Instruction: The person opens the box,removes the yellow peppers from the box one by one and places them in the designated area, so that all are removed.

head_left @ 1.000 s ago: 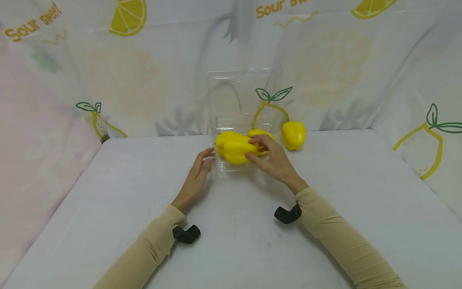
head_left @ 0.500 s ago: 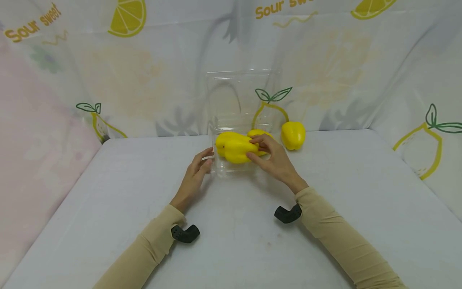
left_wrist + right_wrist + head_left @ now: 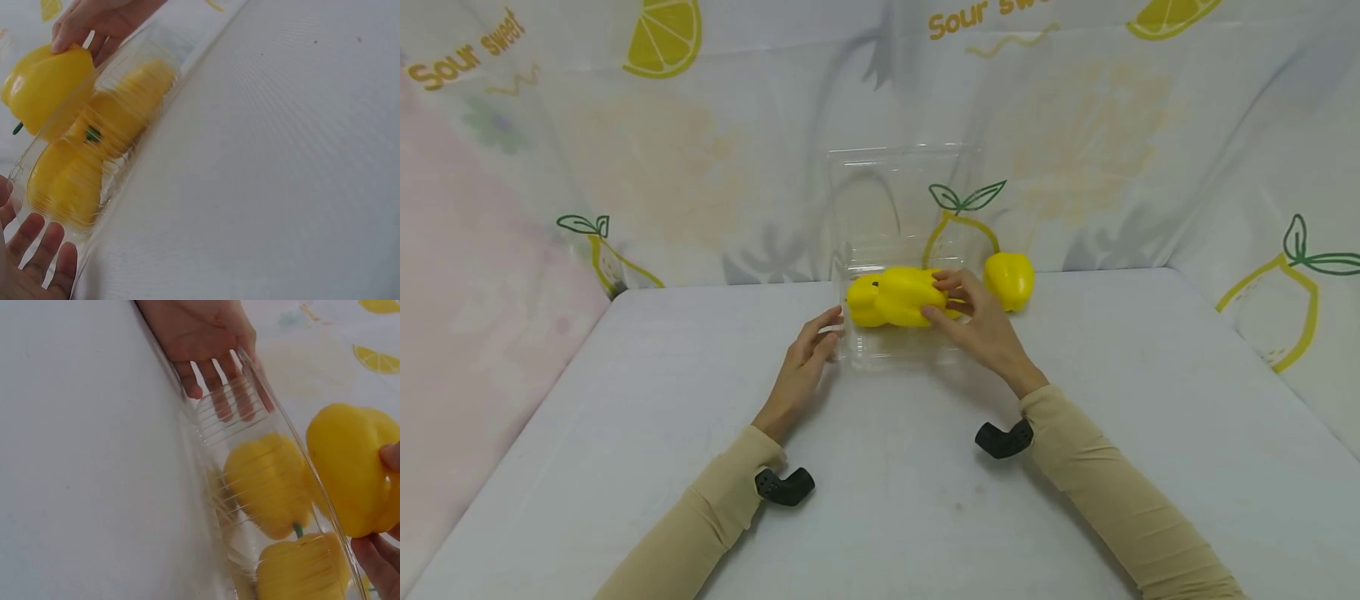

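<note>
Far middle of table (image 3: 880, 517): clear box (image 3: 891, 360), yellow peppers (image 3: 65, 181) inside
Right hand (image 3: 985, 325): pinching another pepper (image 3: 908, 297) above box
Left hand (image 3: 797, 373): fingers extended, at box's left end
Loose pepper (image 3: 1011, 280): right of box

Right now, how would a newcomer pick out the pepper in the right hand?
On the white table, near its far edge, sits a clear plastic container. Over it, the right hand grips a yellow pepper. It is the only one held; other peppers lie inside the container, and a loose pepper sits outside, to its right.
</note>
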`<state>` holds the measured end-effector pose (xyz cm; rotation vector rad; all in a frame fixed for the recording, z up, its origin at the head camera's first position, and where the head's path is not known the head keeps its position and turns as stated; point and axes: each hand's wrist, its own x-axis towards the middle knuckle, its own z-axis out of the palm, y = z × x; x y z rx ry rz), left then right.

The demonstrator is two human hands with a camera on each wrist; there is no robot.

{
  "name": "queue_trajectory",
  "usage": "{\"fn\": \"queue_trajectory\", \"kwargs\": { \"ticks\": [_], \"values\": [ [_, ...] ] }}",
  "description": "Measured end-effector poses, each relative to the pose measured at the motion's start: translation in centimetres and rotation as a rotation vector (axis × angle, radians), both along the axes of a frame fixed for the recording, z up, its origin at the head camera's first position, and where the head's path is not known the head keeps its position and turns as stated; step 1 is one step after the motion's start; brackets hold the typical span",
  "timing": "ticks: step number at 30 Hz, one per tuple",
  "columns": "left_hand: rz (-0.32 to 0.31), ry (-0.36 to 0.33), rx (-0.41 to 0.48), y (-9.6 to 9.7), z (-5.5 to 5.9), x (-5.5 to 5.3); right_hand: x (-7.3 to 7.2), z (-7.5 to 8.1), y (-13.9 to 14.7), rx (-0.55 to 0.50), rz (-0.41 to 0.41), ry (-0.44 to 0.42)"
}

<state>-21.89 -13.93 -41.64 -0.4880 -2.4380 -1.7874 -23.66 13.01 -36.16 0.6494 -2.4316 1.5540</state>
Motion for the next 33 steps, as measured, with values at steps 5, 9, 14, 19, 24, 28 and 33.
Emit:
{"fn": "queue_trajectory", "kwargs": {
  "ticks": [5, 9, 14, 19, 24, 28, 33],
  "values": [
    [0.000, -0.002, 0.001, 0.0, 0.0, -0.1, -0.2, 0.2, 0.5, -0.036, -0.027, 0.006],
    [-0.001, 0.001, 0.009, 0.0, 0.0, -0.1, 0.1, 0.9, 0.7, -0.064, -0.048, -0.010],
    [0.005, -0.009, -0.001, 0.1, 0.1, 0.0, 1.4, 3.0, 0.5, -0.052, -0.089, -0.021],
    [0.008, -0.021, -0.018, 0.1, 0.2, 0.1, 1.7, 3.6, 0.7, -0.054, -0.118, -0.025],
    [0.011, -0.021, -0.021, 0.1, 0.1, 0.1, 1.3, 3.2, 1.1, -0.053, -0.136, -0.023],
    [0.013, -0.030, -0.024, 0.1, 0.0, 0.1, 0.2, 2.1, 1.7, -0.064, -0.145, -0.027],
    [0.002, -0.026, -0.017, 0.1, -0.1, 0.0, -0.8, 1.2, 2.5, -0.081, -0.156, -0.010]
  ]
}}
